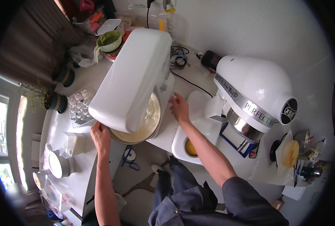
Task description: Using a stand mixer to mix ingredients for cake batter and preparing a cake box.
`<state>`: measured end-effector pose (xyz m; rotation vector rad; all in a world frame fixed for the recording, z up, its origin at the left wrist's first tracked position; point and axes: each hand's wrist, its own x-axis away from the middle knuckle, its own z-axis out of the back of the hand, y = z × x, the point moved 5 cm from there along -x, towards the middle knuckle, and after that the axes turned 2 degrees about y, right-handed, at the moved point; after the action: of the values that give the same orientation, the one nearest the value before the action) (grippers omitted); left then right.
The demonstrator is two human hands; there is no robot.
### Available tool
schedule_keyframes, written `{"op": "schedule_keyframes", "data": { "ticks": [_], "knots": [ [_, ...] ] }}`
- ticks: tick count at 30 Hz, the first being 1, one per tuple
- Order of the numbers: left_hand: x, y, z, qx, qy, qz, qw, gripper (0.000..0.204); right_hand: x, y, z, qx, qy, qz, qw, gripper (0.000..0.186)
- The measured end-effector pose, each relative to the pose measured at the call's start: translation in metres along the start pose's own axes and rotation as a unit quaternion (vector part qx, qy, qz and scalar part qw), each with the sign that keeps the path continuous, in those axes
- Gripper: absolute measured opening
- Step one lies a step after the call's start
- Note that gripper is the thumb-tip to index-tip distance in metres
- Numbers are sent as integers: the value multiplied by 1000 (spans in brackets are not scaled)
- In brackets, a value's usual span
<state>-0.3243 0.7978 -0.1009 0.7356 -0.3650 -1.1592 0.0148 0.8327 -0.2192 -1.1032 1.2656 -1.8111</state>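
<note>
A large white stand mixer [128,81] stands in front of me, its head over a metal mixing bowl [158,122] of pale, creamy batter [151,109]. My left hand [100,137] is at the front left corner of the mixer head, beside the bowl. Its fingers are curled, and what they grip is hidden. To the right of the bowl, my right hand [179,108] is raised with its fingers apart and nothing in them. The mixer head covers much of the bowl, so no beater shows.
A second white mixer [257,83] stands on the right, by a small bowl with yellow contents [191,148]. Eggs in a tray [80,105] and a white tub [60,165] are on the left. A green bowl [109,41] sits behind. Black cables [193,84] cross the counter.
</note>
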Motion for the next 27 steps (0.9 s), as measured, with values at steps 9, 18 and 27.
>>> {"op": "schedule_keyframes", "data": {
  "ticks": [9, 18, 27],
  "knots": [
    [2, -21, 3, 8, -2, 28, 1000, 21, -52, 5, -35, -4, -56, 143, 988, 32],
    [2, -8, -3, 13, -10, 28, 999, 21, -68, 24, -35, -106, -68, 64, 990, 33],
    [3, -3, 0, 15, -17, 45, 999, 23, -67, 19, -34, -118, -72, 66, 988, 33]
  ]
}}
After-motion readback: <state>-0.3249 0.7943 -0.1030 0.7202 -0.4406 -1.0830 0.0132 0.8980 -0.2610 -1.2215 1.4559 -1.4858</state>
